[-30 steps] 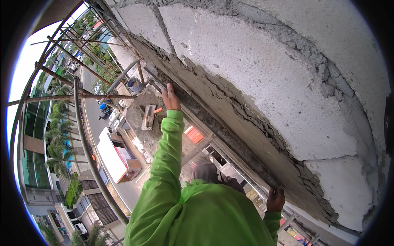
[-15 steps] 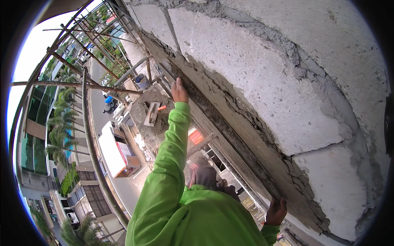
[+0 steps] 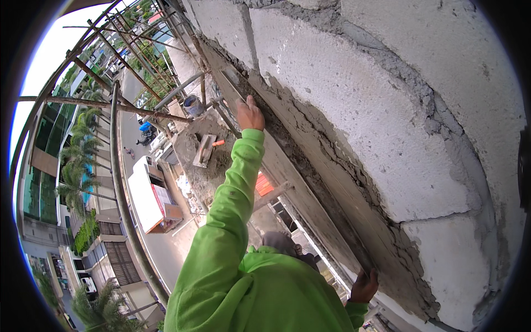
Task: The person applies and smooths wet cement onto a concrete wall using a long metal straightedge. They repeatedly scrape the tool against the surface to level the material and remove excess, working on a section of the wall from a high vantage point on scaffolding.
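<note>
My left hand (image 3: 250, 115), in a green sleeve, grips the upper part of a long, mortar-smeared straightedge (image 3: 296, 182) lying along the plastered band of wall (image 3: 337, 166). My right hand (image 3: 365, 285) holds its lower end, fingers bent round the edge. Rough grey mortar with a cracked, ragged edge runs beside it, below pale blocks (image 3: 354, 110). Left of my left arm, a trowel (image 3: 204, 150) with an orange handle rests on a mortar-covered platform (image 3: 191, 133). A bucket (image 3: 193, 105) stands just above that platform.
Bamboo and pipe scaffolding (image 3: 141, 110) spans the left, with a long curved rail (image 3: 124, 205). Far below are a street (image 3: 133, 138), motorbikes, a white roofed structure (image 3: 146, 193), palms (image 3: 83, 160) and a glass-fronted building (image 3: 41, 188).
My left hand and the straightedge's upper end appear higher and slightly further right in the picture; my right hand sits a little further left. The surroundings have also shifted as my head moved.
</note>
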`<state>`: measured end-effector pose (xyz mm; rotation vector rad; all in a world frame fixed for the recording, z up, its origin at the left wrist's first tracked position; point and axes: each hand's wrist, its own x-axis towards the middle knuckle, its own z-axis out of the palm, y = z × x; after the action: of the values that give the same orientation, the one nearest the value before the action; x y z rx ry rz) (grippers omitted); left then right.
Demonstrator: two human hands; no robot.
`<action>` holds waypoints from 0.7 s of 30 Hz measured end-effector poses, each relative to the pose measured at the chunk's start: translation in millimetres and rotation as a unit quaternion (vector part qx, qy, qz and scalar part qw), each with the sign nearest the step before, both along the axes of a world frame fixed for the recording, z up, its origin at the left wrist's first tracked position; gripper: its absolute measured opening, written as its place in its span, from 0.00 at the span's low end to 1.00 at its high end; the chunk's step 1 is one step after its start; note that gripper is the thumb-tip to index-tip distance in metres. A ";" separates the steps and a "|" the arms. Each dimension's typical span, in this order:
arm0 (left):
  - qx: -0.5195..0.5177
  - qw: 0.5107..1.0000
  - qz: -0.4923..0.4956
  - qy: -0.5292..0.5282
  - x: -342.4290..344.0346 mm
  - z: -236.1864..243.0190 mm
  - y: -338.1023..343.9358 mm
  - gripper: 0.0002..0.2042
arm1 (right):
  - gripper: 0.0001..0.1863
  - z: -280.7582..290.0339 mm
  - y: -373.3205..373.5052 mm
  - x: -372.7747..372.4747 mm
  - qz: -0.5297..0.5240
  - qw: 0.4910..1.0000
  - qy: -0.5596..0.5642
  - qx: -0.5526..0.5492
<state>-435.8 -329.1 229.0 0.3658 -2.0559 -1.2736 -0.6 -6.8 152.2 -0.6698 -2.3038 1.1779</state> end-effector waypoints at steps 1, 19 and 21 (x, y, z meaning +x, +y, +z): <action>0.000 1.000 -0.001 -0.005 5.5 2.3 5.4 0.13 | 0.10 6.6 -0.6 0.6 -0.013 0.998 -0.009 -0.056; -0.017 0.998 -0.031 -0.047 35.6 5.5 22.2 0.12 | 0.13 -16.1 10.5 12.8 -0.018 0.996 -0.085 0.008; 0.014 0.996 -0.065 -0.060 52.3 17.2 29.1 0.12 | 0.13 -21.4 15.8 18.7 -0.026 0.997 -0.080 -0.002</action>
<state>-383.4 -300.0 246.2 0.3326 -2.1948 -1.3893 18.1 8.9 130.8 -0.8468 -2.3993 1.1425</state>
